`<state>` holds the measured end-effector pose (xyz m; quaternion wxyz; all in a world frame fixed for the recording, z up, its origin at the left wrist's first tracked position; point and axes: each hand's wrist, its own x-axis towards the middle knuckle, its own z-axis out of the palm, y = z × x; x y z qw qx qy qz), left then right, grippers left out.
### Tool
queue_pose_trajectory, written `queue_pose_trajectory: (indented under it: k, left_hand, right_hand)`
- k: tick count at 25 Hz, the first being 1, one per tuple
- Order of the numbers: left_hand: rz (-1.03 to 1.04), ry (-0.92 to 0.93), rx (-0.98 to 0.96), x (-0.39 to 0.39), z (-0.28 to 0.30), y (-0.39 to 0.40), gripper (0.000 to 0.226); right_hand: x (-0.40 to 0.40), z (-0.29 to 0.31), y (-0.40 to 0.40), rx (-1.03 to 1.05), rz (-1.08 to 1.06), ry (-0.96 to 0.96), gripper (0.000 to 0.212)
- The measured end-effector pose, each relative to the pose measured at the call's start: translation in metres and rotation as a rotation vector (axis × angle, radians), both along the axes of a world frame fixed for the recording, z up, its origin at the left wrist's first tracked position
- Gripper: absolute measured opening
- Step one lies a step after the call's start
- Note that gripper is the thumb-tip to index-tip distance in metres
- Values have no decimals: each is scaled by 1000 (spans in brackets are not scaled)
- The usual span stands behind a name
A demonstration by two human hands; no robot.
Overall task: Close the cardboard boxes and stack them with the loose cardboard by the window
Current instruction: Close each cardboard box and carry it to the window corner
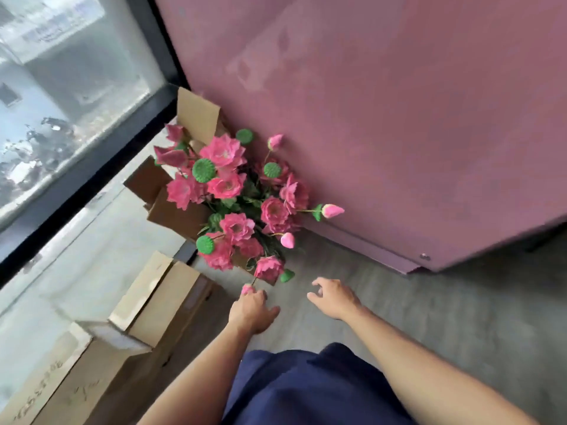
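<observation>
Left fingers: the left hand (252, 308) reaches forward palm down, fingers loosely bent, thumb spread to the right; the fingertips are at a pink bud, but whether they touch it cannot be told.
Right fingers: the right hand (333, 297) hangs over the floor with fingers curled loosely and apart, thumb out to the left, holding nothing.
Flowers: a bunch of pink flowers (237, 197) with green seed pods stands just beyond both hands, leaning against the pink wall (383, 118).
Near boxes: cardboard boxes (147, 317) lie at near left, left of the left forearm, their top flaps raised and not folded shut.
Far cardboard: more brown cardboard (171, 204) sits behind the flowers on the left, one flap (198, 116) upright in the far corner beside the window.
Window: a dark-framed window (61, 102) runs along the left.
Floor: grey floor (429, 302) under the hands.
Clothing: dark blue cloth (306, 391) at the near edge.
</observation>
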<state>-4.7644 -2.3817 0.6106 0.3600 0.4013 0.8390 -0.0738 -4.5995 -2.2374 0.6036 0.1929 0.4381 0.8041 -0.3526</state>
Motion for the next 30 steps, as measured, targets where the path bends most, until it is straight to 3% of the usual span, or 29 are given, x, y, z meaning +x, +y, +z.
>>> queue_pose_trajectory:
  k: [9,18,25,30]
  left_hand:
    - [-575,7,-8,139,34,217,57]
    - [-1244,17,-64,302,14,406,56]
    - [-1340,-143,-19,483,11,492,55]
    - [-1443,-83,-52,587,-2,544,57]
  right_hand:
    - [180,10,107,-16,-494,-81,43]
    - [328,22,165,-46,-1088,-145,44]
    - [446,22,181,-119,-1489,-136,46]
    - [550,5,233,-154,-1487,-179,46]
